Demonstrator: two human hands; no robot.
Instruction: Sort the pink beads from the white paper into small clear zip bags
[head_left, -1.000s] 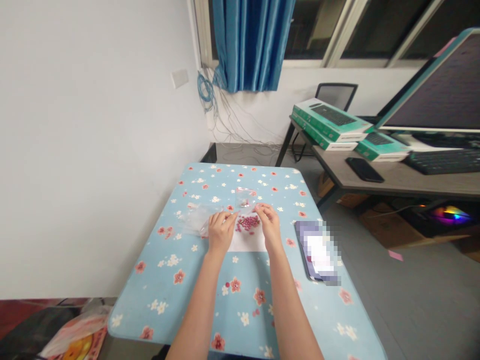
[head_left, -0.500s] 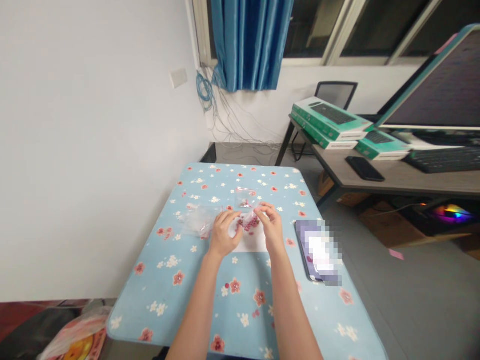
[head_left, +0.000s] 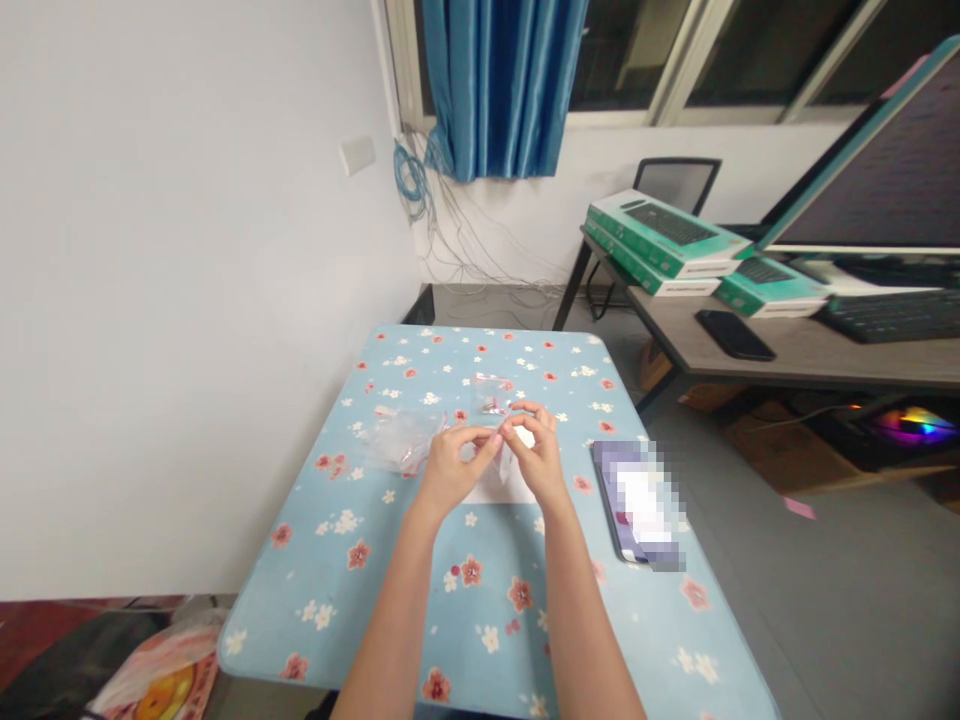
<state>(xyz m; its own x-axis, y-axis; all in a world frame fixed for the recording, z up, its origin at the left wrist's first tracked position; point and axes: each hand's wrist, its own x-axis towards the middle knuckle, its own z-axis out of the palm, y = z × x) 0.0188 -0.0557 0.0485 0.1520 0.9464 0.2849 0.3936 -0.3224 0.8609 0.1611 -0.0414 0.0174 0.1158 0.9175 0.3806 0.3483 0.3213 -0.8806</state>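
Basically, near edge of the tabletop (head_left: pixel 300 560): both forearms come in over it, so the hands meet well inside the edge.
Red dot (head_left: pixel 455 570): lies between that edge and the paper; too small to tell whether it is a loose piece or part of the print.
White paper (head_left: pixel 528 492): lies under the hands, around the middle of the tabletop, likely placed there as a plain backing that makes small pieces easy to see.
Left hand (head_left: pixel 452 470): thumb and forefinger pinched on a thin see-through bag (head_left: pixel 505 468).
Right hand (head_left: pixel 541 462): pinches the same bag beside the left fingertips. Two light pinches suit limp film, one steadying what the other works. The bag hangs over the paper; whether its mouth is open, I cannot tell.
Purple case (head_left: pixel 609 500): flat by the right edge, away from the elbows, partly blurred.
Crumpled bag (head_left: pixel 401 440): left of the left hand, within easy reach.
Zip bag (head_left: pixel 491 395): just beyond the fingers, holding something small, perhaps to keep it apart.
Desk (head_left: pixel 817 365): past the far right corner, bearing green boxes (head_left: pixel 660 240).
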